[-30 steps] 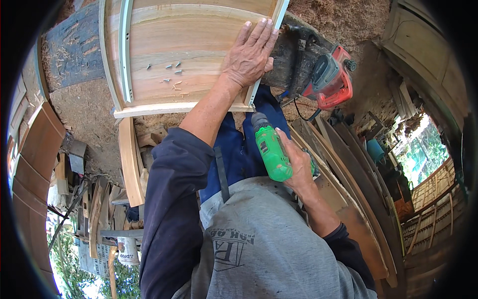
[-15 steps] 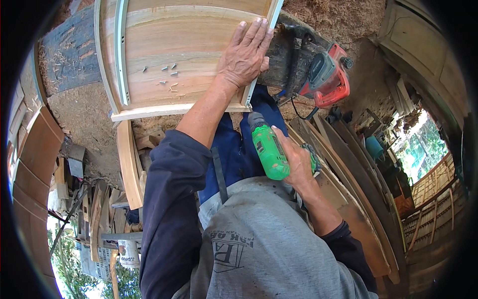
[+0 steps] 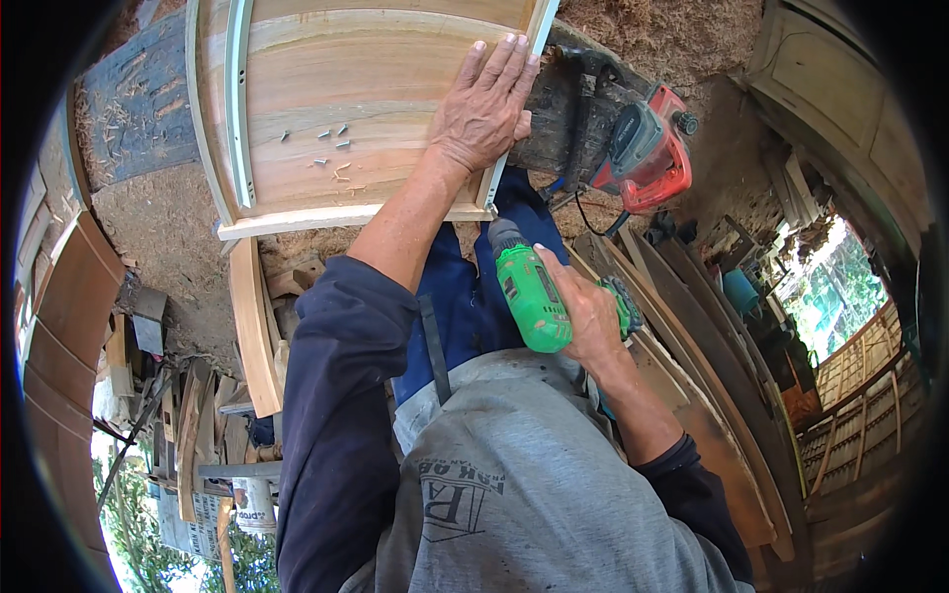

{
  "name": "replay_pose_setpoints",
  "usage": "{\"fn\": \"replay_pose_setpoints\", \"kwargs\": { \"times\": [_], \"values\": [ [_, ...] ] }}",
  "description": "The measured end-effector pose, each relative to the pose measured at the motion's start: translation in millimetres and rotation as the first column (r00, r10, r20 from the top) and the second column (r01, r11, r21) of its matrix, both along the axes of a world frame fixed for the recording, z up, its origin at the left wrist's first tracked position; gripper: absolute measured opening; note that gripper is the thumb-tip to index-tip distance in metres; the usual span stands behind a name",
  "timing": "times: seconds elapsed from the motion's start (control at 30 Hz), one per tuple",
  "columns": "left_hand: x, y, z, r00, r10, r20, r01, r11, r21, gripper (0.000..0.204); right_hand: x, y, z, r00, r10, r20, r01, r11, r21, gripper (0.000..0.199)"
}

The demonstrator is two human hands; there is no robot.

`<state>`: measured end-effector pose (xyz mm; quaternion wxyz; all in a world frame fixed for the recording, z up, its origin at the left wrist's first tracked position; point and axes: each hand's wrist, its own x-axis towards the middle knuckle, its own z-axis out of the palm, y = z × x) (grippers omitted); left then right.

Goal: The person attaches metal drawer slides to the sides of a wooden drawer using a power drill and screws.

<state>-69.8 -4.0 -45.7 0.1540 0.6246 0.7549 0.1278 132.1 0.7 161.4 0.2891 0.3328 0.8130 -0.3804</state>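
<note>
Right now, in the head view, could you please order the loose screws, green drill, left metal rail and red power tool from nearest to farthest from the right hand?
1. Green drill: held in the right hand.
2. Red power tool: ahead, to the hand's right.
3. Loose screws: on the wooden panel, leftward.
4. Left metal rail: along the panel's left side.

Power planer [image 3: 641, 146]: red and grey, handheld
Container [image 3: 739, 293]: turquoise, rounded, to the planer's lower right
Pail [image 3: 254, 502]: white, cylindrical, far to the planer's lower left
</note>
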Motion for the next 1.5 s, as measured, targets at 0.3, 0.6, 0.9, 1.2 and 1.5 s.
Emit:
{"fn": "replay_pose_setpoints", "kwargs": {
  "times": [0.3, 0.6, 0.9, 1.2, 1.5],
  "values": [
    [0.0, -1.6, -0.1, 1.000, 0.000, 0.010, 0.000, 1.000, 0.001, 0.079, -5.5, 7.1, 1.1, 0.997, 0.064, 0.043, -0.064, 0.998, 0.001, 0.087],
    [-0.1, 0.7, -0.9, 1.000, 0.007, 0.009, -0.007, 1.000, 0.007, 0.079, -12.2, 13.4, -0.4, 0.989, 0.147, 0.012, -0.148, 0.988, 0.041, 0.072],
    [1.2, -1.5, -0.9, 1.000, 0.014, 0.003, -0.014, 1.000, 0.005, 0.079, -20.9, 21.5, 0.7, 0.881, 0.473, 0.002, -0.467, 0.870, 0.158, 0.056],
    [0.8, -0.9, -5.4, 1.000, 0.027, 0.007, -0.027, 0.999, 0.028, 0.078, -28.2, 33.3, 1.1, 0.883, 0.468, 0.040, -0.469, 0.878, 0.094, 0.055],
    [1.9, -1.5, -4.5, 0.998, 0.032, 0.055, -0.035, 0.998, 0.061, 0.076, -49.8, 52.3, 0.2, 0.809, 0.586, 0.040, -0.587, 0.803, 0.107, 0.052]
  ]
}}
